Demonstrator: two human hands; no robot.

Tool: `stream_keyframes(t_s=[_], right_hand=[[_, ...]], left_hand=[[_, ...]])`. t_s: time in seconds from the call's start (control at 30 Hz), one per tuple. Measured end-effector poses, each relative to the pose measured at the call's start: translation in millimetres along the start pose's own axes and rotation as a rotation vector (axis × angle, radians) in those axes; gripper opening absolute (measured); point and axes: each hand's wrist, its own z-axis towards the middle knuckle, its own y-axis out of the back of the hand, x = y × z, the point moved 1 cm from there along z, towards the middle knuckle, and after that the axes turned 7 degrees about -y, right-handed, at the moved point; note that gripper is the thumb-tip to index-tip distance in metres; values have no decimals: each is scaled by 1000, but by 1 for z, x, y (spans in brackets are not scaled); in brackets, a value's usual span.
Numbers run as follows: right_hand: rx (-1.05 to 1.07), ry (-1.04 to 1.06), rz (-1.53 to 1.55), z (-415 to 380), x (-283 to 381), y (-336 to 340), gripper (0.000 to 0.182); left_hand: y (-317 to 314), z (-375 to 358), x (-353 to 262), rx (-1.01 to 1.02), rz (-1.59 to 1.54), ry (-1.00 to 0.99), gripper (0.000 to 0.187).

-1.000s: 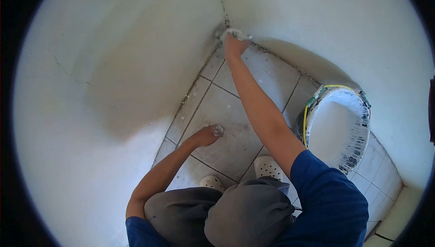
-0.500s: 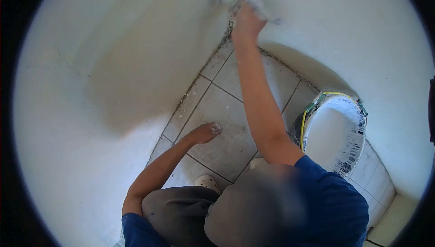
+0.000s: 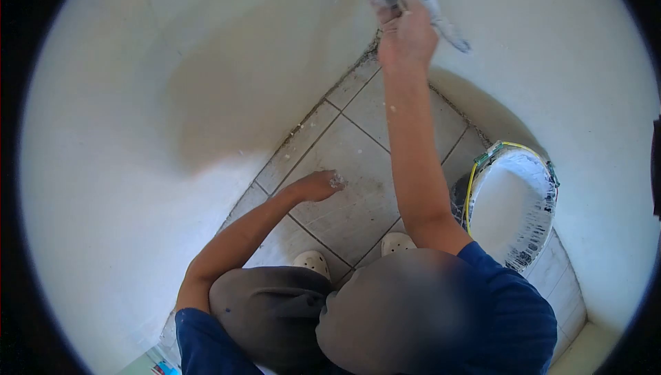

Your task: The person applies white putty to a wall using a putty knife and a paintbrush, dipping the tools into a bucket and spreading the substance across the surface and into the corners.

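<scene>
My right hand (image 3: 411, 34) is wrapped round a paintbrush (image 3: 430, 6) thickly coated in white. Its head points up and left, against the wall (image 3: 275, 3) by the corner, and the handle end sticks out to the lower right. Slight blur softens the brush head at the top edge of the view. Low over the floor tiles, my left hand (image 3: 318, 185) is closed with its fingers curled. A shiny whitish patch shows at those fingers; I cannot tell whether it is smeared paint or something held.
A bucket (image 3: 471, 203) of white paint, with a yellow-and-green handle, stands right of my right arm against the right wall (image 3: 592, 99). Grey tiles (image 3: 344, 161) cover the floor, with a rough dark edge along the walls. My light clogs (image 3: 313, 263) rest on the tiles.
The brush has swung up and tilts more steeply, its head now at the top edge. The whole view has shifted a little; my left hand keeps its curled shape over the tiles.
</scene>
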Motion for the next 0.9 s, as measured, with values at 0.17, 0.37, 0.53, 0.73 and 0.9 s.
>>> stream_keyframes(t_s=[0.17,0.37,0.53,0.73,0.9], right_hand=[[-221,27,-193,-25,-71,36,19],[-298,-315,-465,-92,-185,180,18],[-324,-469,-354,-173,-187,163,16],[-266,-536,-354,-230,-259,157,19],[-123,-538,-189,-239,-205,42,20]], left_hand=[[3,3,-2,-79,54,-72,45],[-5,-68,-4,5,205,-43,40],[-29,-136,33,-129,21,86,40],[-53,-138,82,-485,-259,152,34],[-74,-124,88,-421,-160,-31,34]])
